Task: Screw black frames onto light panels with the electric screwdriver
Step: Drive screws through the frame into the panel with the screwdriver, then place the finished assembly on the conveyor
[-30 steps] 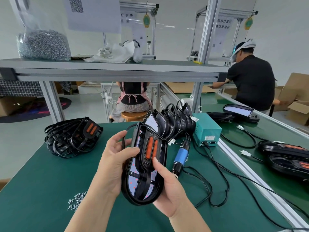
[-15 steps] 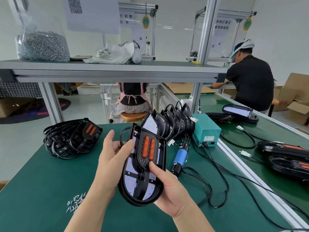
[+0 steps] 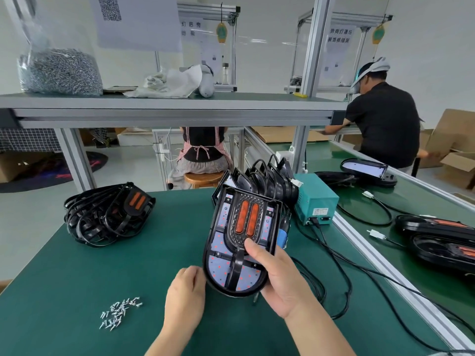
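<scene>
I see the right hand point(image 3: 281, 278) holding the task piece up off the green tabletop point(image 3: 64, 278): a rounded light panel with a pale, red-dotted face point(image 3: 223, 264) and a black plastic frame point(image 3: 237, 253) laid over it. The frame carries 2 orange oblong lenses side by side near its top. The thumb lies across the front near the middle of the frame, and the fingers go round behind, out of my sight – the grip is firm on the panel's right edge. The panel is tilted, face toward the camera, rounded end down.

The left hand point(image 3: 186, 295) sits just beside the panel's lower-left rim with its fingers point(image 3: 195, 274) curled inward. From the back of the hand I cannot tell whether they hold anything or touch the rim.

The blue-bodied electric screwdriver point(image 3: 282, 237) lies on the tabletop behind the panel's right edge, mostly hidden. A small scatter of silver screws point(image 3: 120, 311) lies left of the hands – well apart from a heap of loose black frames point(image 3: 108, 213) at far left. A row of panels standing on edge point(image 3: 267, 179) leans beside a teal power box point(image 3: 317, 199).
</scene>
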